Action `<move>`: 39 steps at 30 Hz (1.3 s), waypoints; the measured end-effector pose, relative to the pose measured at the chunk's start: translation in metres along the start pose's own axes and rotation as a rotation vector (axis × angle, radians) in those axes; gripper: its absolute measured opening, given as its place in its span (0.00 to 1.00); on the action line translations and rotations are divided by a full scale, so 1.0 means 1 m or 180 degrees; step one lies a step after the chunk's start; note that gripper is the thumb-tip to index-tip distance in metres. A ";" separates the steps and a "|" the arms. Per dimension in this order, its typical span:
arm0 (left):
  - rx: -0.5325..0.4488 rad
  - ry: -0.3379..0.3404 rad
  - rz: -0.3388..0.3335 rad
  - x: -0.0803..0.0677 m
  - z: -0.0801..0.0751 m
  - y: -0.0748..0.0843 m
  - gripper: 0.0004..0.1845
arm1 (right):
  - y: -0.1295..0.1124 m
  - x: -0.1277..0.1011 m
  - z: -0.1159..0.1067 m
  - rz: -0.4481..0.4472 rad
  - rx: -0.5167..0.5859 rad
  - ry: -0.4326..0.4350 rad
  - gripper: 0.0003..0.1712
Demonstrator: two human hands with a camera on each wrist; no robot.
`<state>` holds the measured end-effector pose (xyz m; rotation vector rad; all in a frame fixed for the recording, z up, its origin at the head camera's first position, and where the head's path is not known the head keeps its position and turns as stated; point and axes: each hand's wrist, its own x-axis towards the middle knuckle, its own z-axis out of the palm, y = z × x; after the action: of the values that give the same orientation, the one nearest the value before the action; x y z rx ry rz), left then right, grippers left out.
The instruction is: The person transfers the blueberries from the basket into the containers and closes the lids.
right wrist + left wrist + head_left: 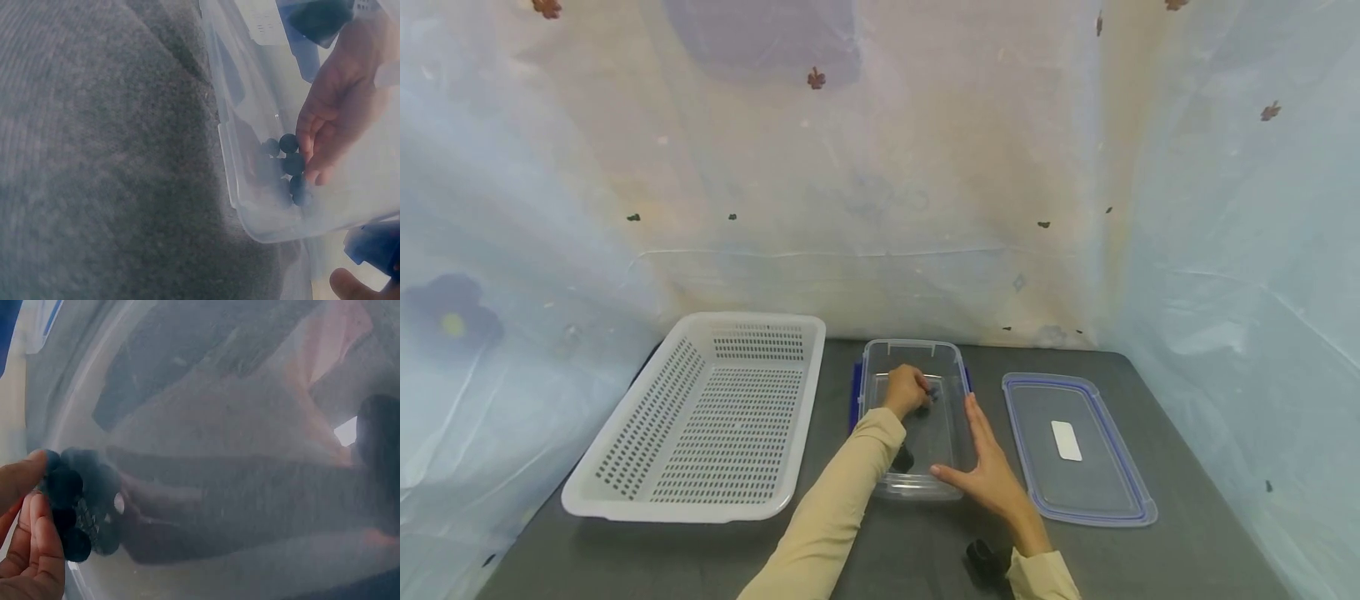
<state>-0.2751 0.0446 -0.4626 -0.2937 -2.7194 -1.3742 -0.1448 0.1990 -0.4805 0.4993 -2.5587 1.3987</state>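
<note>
The left hand pinches a cluster of small dark balls inside the clear plastic box. The right hand, fingers straight, presses flat against the box's right wall. Right lies the flat lid; left, a perforated white basket.

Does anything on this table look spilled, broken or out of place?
Nothing stands out. The clear container sits upright between the white basket and its lid, which lies flat beside it. The left hand holds dark beads inside the container.
</note>
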 end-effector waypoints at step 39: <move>-0.1293 -0.0271 -0.0188 -0.001 -0.033 0.062 0.08 | -0.009 0.006 -0.057 -0.0253 0.0898 0.0482 0.29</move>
<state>-0.2622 0.0536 -0.3943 -0.3039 -2.5066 -1.9701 -0.1471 0.2413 -0.4409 0.5091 -2.2117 1.7077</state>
